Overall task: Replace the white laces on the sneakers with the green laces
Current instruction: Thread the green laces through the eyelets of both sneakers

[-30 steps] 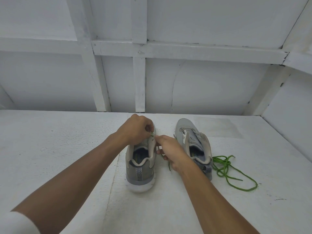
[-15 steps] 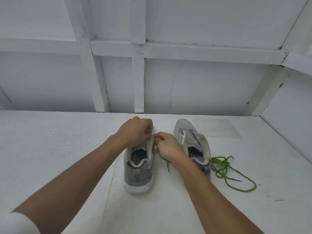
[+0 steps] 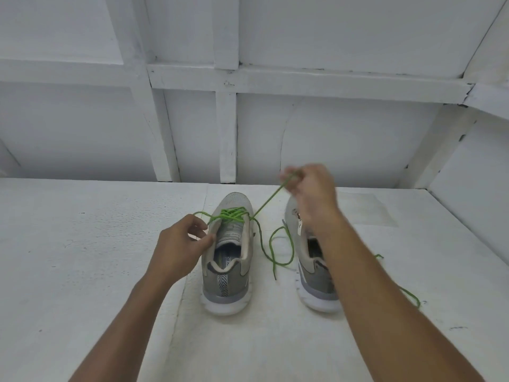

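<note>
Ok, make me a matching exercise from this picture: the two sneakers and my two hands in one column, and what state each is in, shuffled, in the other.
1. left sneaker
2. right sneaker
3. left hand
4. right hand

A. raised, pulling a green lace taut
B. partly hidden behind a forearm
C. green lace threaded across its front
D. thumb against a sneaker's side

Pairs: 1-C, 2-B, 3-D, 4-A.

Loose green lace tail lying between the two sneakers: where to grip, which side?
Probably pinch the lace tail near its free tip, coming down from above into the gap between the left sneaker and right sneaker. It lies slack on the table, clear of both soles.
</note>
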